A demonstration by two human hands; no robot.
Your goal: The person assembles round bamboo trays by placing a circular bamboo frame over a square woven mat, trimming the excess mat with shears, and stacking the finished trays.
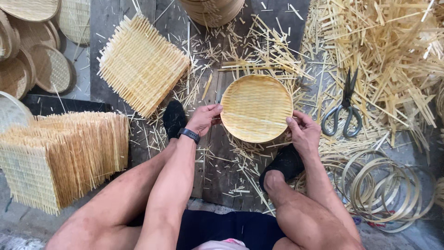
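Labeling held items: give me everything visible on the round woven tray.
The round woven tray is shallow, pale yellow, made of thin bamboo-like strips with a smooth hoop rim. It looks finished and intact, open side toward the camera, held above the plank floor. The left hand grips its left edge, the right hand its right edge.

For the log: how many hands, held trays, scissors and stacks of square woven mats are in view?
Hands: 2, left and right
Held tray: 1
Scissors: 1
Mat stacks: 2, one top, one left
Total: 6
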